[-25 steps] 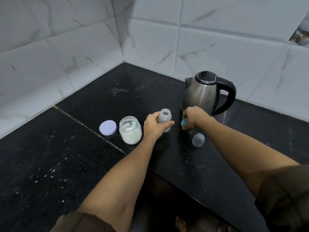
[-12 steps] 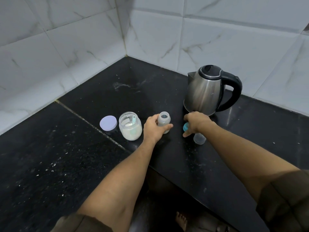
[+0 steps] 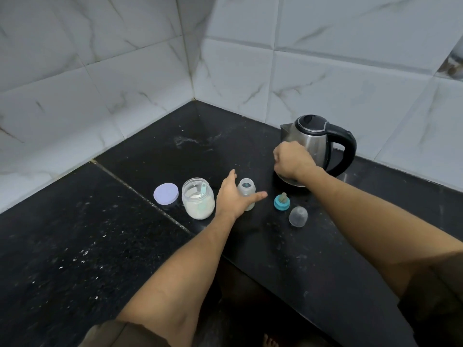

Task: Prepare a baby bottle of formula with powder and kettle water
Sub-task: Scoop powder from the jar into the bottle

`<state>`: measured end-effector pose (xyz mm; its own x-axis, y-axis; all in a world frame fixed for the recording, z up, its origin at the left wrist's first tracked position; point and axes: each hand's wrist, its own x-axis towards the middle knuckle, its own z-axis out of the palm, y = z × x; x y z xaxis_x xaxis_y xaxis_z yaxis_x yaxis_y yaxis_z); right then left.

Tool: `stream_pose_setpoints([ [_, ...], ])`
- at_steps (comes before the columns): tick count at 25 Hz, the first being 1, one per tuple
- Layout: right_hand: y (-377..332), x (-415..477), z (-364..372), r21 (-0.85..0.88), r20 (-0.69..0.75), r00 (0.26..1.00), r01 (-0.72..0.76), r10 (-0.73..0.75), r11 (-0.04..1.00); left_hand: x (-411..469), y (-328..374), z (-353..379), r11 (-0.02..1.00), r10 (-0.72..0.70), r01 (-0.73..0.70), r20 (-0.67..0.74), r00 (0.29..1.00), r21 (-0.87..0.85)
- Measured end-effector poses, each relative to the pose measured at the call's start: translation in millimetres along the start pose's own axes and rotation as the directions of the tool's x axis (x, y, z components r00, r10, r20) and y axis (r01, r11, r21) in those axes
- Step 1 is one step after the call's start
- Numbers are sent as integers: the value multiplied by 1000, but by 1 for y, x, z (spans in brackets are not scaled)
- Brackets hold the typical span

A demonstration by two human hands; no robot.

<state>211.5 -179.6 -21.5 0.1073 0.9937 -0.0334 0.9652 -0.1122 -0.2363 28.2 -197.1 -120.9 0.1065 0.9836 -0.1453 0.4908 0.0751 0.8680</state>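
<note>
Open bottle stands mid-bench, ready for kettle water.
Powder jar sits at the bottle's 9 o'clock. The left hand is spread, straight fingers flanking the bottle; steady it. The right hand is curled, apparently empty, before the kettle at 2 o'clock: grip the handle, pour slowly.

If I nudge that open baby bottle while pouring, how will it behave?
The baby bottle is small, narrow and upright with its top off; it looks empty, so probably light and easy to tip. Its smooth translucent plastic on the glossy counter may slide. The left hand, open beside it, could steady it.
</note>
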Motion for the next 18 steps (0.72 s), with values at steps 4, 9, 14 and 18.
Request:
stream_pose_setpoints([
  [4,-33,25,-19,148,-109,981,177,-162,973,6,32,-31,961,277,-271,-247,929,60],
  [9,-102,48,-25,208,-35,913,405,-407,890,20,33,-115,962,273,-237,-531,802,137],
  [14,-160,56,9,105,335,705,632,-625,768,15,-15,-155,996,52,-24,-340,939,87],
  [18,-175,59,30,-17,504,635,685,-585,729,27,-30,-172,990,-96,101,-50,994,101],
])
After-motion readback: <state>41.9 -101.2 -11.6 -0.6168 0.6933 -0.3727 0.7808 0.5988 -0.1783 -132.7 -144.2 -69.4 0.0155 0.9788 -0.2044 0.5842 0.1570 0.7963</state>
